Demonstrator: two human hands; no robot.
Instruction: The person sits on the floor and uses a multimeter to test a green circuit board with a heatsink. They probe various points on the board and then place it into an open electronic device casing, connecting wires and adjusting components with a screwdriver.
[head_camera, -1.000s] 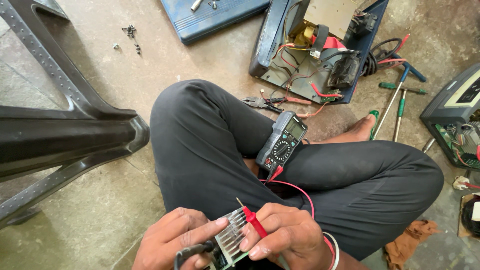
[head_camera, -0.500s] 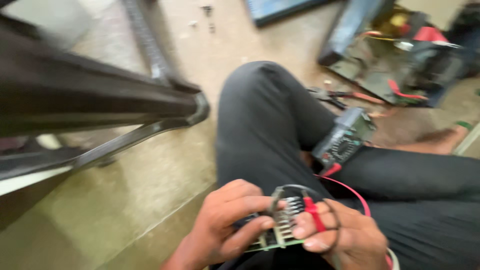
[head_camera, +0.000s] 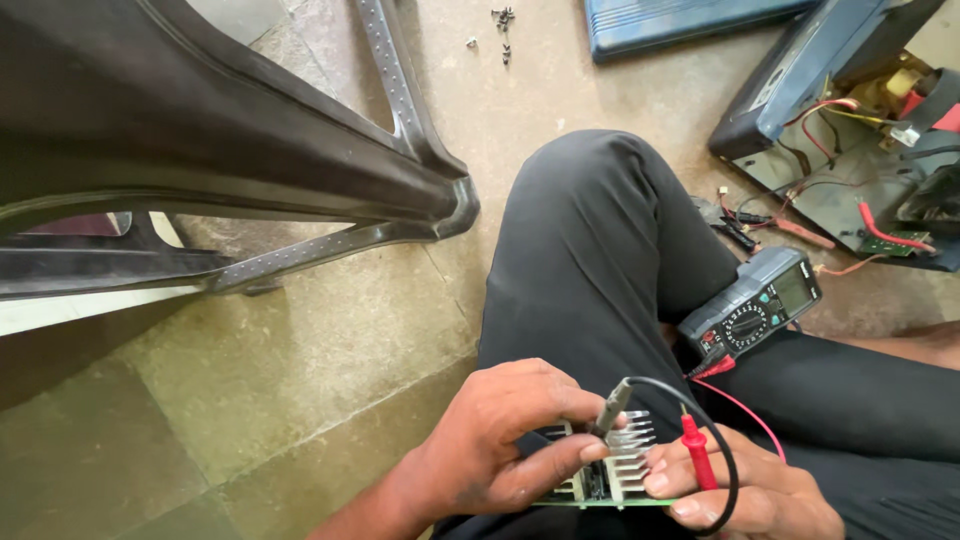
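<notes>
I sit cross-legged on the floor in black trousers. My left hand (head_camera: 500, 440) grips a green circuit board with a finned metal heatsink (head_camera: 615, 470) and pinches a black test probe (head_camera: 612, 405) against it. My right hand (head_camera: 745, 490) supports the board from the right and holds a red test probe (head_camera: 697, 452) between its fingers. Red and black leads run up to a dark multimeter (head_camera: 755, 305) resting on my leg.
A dark plastic chair (head_camera: 250, 150) lies on its side at the left. An opened device with exposed wiring (head_camera: 850, 130) sits at the top right, a blue cover panel (head_camera: 680, 20) above, loose screws (head_camera: 500, 25) and pliers (head_camera: 740, 225) on the stone floor.
The view has swung left, bringing the chair closer into frame. My left hand now pinches the black probe at the heatsink; the red probe stays in my right hand.
</notes>
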